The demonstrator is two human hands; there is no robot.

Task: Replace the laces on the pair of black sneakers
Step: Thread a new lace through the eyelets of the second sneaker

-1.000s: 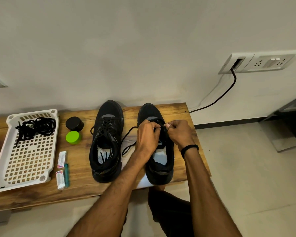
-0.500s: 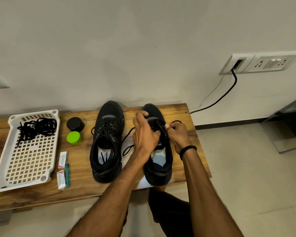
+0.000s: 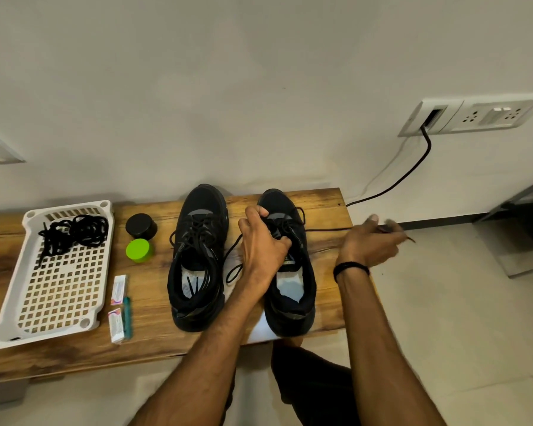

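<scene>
"What stood on the desk?"

"A white tray at its left end, with a heap of spare laces in it. To the right stood the left sneaker and the right sneaker, side by side with their toes to the wall."

"And the hands?"

"The left hand gripped the right sneaker over its tongue. The right hand, blurred, was out past the desk's right edge. It pinched a lace stretched taut from that sneaker."

"Anything smaller?"

"A black jar and a green jar, between the tray and the left sneaker."
</scene>
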